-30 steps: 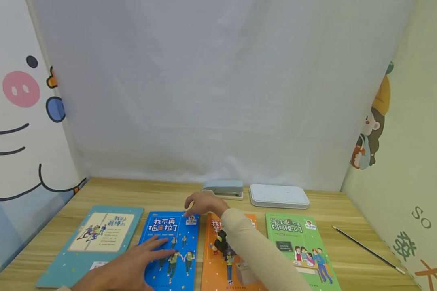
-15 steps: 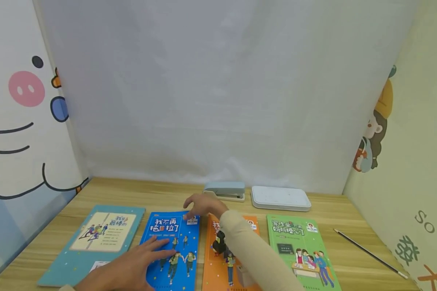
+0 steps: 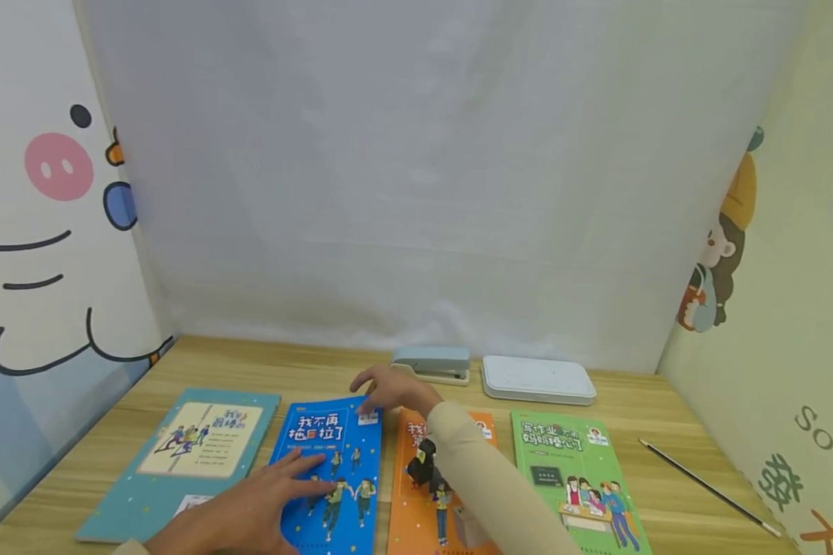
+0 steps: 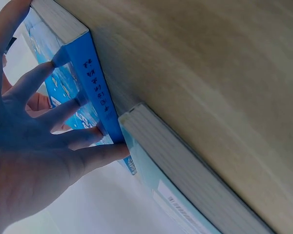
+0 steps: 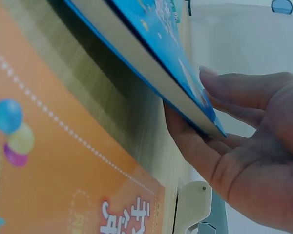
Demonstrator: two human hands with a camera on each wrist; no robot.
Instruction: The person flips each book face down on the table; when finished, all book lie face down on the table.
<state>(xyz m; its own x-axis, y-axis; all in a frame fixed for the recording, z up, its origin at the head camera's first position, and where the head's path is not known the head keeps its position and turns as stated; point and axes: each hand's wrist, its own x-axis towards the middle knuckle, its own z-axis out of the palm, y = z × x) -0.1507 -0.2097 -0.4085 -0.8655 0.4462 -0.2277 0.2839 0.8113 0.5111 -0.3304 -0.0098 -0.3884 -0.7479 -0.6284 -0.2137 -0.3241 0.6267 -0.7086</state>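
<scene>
A blue paperback book (image 3: 354, 462) lies in front of me in the head view, its far right corner tipped up. My right hand (image 3: 392, 388) grips that corner; in the right wrist view, fingers (image 5: 190, 141) go under the book and the thumb lies over its cover. My left hand (image 3: 260, 497) rests on the left side of the blue cover with fingers spread. The left wrist view has these fingertips near the spine, the lowest finger close to the corner of a teal book (image 4: 151, 170). My right forearm hides part of an orange book (image 3: 413, 493).
A green book (image 3: 551, 455) lies to the right of the orange one, with a pencil (image 3: 708, 486) beyond it. At the back of the wooden table (image 3: 284, 366) stand a blue-grey stapler (image 3: 430, 358) and a white flat case (image 3: 537, 378). A white cloth hangs behind.
The blue book's far right corner has come up off the table in my right hand. My left hand stays on the cover. The head view has shifted slightly.
</scene>
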